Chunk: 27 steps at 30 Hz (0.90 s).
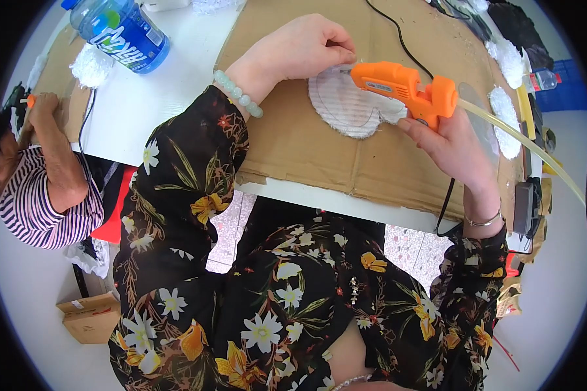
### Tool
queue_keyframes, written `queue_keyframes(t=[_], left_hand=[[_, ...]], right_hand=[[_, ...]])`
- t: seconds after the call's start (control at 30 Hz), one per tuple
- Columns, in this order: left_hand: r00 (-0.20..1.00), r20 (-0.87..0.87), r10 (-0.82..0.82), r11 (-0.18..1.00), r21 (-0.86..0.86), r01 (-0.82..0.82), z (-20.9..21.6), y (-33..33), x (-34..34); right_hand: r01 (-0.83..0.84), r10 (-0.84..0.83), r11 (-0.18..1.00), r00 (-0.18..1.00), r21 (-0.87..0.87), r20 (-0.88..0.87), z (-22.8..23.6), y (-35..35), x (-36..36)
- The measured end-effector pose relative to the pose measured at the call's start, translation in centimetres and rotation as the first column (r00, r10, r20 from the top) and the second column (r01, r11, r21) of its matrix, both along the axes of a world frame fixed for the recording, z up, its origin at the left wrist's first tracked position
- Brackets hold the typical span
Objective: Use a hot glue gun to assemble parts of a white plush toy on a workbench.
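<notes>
In my right hand (451, 140) is an orange hot glue gun (398, 85), its nozzle pointing left and a long yellowish glue stick (535, 148) running out of its back. Under the nozzle, a white, fuzzy-edged fabric piece (342, 104) with a rounded outline and faint stripes lies flat on a cardboard sheet (287, 150). My left hand (303, 49) is closed in a pinch at the upper edge of that piece, close to the nozzle tip. Its fingertips partly hide what they grip. The glue gun covers part of the fabric piece.
A blue-labelled bottle (125, 32) stands on the white table at the upper left, beside a white fluffy bundle (91, 66). More white fluffy pieces (504, 122) lie along the right edge. A black cable (404, 40) crosses the cardboard. Another person (49, 189) sits at the left.
</notes>
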<state>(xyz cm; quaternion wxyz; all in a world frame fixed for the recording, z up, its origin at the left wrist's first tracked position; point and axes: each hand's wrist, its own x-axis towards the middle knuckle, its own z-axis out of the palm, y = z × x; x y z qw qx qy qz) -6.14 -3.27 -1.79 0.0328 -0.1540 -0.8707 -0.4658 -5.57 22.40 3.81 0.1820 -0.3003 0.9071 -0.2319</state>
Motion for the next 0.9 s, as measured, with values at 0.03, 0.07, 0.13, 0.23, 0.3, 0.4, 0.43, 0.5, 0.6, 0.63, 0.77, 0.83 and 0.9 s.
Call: queue_keyframes(t=[0.03,0.07,0.13,0.23,0.3,0.4,0.43,0.5,0.6,0.63,0.77,0.83,0.9], left_hand=[[1.000,0.000,-0.002,1.000,0.000,0.002,0.1,0.0,0.1],[1.000,0.026,-0.009,1.000,-0.020,0.009,0.3,-0.1,0.2],[0.999,0.051,-0.018,0.999,-0.044,0.020,0.2,-0.4,0.2],[0.999,0.011,-0.042,0.998,-0.055,0.043,-0.3,-0.7,0.1],[0.997,-0.017,-0.070,0.993,-0.101,0.068,-0.2,-0.2,0.6],[0.996,-0.031,-0.084,0.979,-0.188,0.077,1.1,0.6,1.5],[0.996,-0.030,-0.088,0.977,-0.197,0.080,1.2,0.6,1.9],[0.954,-0.266,-0.138,0.935,-0.351,0.037,1.3,0.5,2.7],[0.856,-0.451,-0.253,0.895,-0.446,0.029,0.9,1.4,2.8],[0.858,-0.447,-0.254,0.889,-0.457,0.025,1.2,1.4,3.6],[0.826,-0.478,-0.299,0.858,-0.514,0.013,1.7,1.8,4.6],[0.832,-0.462,-0.307,0.863,-0.505,0.039,1.4,2.2,4.2],[0.926,-0.339,-0.167,0.937,-0.346,0.043,1.2,2.4,4.2]], right_hand=[[0.002,-0.002,1.000,1.000,0.000,0.000,0.0,0.3,0.1],[0.042,-0.037,0.991,0.998,-0.124,0.044,0.1,0.7,0.4],[0.090,-0.069,0.965,0.993,-0.248,0.091,0.3,1.6,0.8],[0.205,-0.147,0.936,0.966,-0.286,0.213,0.4,3.2,1.1],[0.293,-0.187,0.876,0.939,-0.384,0.289,0.1,4.5,1.6],[0.330,-0.172,0.803,0.925,-0.496,0.338,0.1,4.9,1.9],[0.333,-0.172,0.797,0.925,-0.503,0.339,-0.1,5.1,1.9],[0.364,-0.171,0.788,0.904,-0.497,0.392,-0.4,5.6,1.8],[0.413,-0.207,0.771,0.882,-0.485,0.423,-1.0,6.4,1.7],[0.410,-0.197,0.767,0.883,-0.494,0.427,-1.1,6.4,1.7],[0.416,-0.194,0.747,0.882,-0.518,0.430,-1.0,6.2,1.8],[0.437,-0.216,0.736,0.875,-0.517,0.432,-1.1,6.3,1.8],[0.420,-0.192,0.743,0.879,-0.521,0.436,-1.1,6.4,1.7]])
